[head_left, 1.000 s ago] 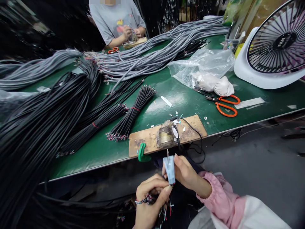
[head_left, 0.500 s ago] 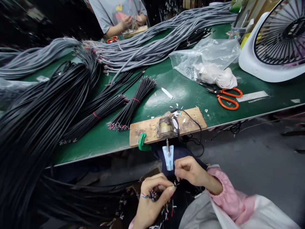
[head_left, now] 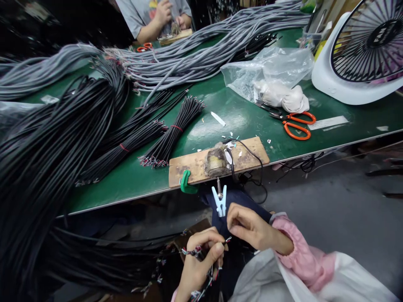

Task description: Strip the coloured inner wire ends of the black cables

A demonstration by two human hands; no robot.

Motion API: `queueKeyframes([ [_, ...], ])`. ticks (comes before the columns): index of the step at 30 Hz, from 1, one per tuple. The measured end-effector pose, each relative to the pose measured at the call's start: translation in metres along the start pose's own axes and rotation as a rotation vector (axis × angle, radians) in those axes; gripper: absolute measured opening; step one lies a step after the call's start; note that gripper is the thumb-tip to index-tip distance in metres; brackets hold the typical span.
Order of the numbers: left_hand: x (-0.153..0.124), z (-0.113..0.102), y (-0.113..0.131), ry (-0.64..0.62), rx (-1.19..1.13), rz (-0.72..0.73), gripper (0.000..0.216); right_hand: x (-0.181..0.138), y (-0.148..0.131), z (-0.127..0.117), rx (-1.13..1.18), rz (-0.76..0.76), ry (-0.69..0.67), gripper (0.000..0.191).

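Note:
My left hand [head_left: 198, 262] is closed round a bunch of thin cables with stripped coloured wire ends [head_left: 192, 253], low in the view below the table edge. My right hand [head_left: 248, 228], in a pink sleeve, pinches a fine wire tip right next to the left fingers. Just above them a light blue clothes peg [head_left: 220, 201] hangs on a metal tip under a wooden board [head_left: 195, 165], which a green clamp [head_left: 185, 183] holds to the green table [head_left: 132, 191].
Black cable bundles [head_left: 170, 140] and a big black heap [head_left: 47, 147] cover the table's left. Grey cables [head_left: 201, 58] run across the back. Orange scissors [head_left: 294, 123], a plastic bag [head_left: 270, 71] and a white fan [head_left: 362, 50] lie right. Another person [head_left: 157, 16] works opposite.
The view shifted down and my hands dropped lower. My right hand has left the blue peg, which now hangs alone, and pinches a wire at the left hand's bunch.

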State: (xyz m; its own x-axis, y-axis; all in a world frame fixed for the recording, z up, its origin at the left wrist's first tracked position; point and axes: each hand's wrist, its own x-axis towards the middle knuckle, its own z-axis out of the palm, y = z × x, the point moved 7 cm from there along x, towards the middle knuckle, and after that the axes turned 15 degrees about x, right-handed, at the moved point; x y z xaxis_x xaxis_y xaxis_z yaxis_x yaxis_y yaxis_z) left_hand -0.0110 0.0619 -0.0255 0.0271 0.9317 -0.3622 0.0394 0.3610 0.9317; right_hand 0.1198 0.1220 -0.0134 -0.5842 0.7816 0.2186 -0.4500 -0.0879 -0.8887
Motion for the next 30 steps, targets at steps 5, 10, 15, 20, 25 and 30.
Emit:
queueKeyframes([
  [5,-0.002,0.003,-0.006,0.034,-0.137,-0.038,0.034,-0.005,0.007,0.0,0.077,0.011,0.087,0.034],
  [10,-0.001,0.004,-0.011,0.052,-0.166,-0.066,0.038,-0.006,0.002,0.007,0.008,-0.066,0.139,0.024],
  [15,-0.002,0.001,-0.026,0.09,-0.194,-0.135,0.045,-0.007,-0.004,0.008,-0.059,-0.121,0.163,0.016],
  [20,0.0,0.0,-0.029,0.081,-0.186,-0.165,0.048,-0.008,-0.01,0.008,-0.144,-0.237,0.164,0.018],
  [25,0.0,0.004,-0.025,0.069,-0.165,-0.163,0.048,-0.007,-0.016,0.006,-0.263,-0.343,0.225,0.017],
  [30,-0.003,0.006,-0.024,0.125,-0.128,-0.134,0.042,-0.007,-0.01,0.007,-0.27,-0.272,0.28,0.015],
])
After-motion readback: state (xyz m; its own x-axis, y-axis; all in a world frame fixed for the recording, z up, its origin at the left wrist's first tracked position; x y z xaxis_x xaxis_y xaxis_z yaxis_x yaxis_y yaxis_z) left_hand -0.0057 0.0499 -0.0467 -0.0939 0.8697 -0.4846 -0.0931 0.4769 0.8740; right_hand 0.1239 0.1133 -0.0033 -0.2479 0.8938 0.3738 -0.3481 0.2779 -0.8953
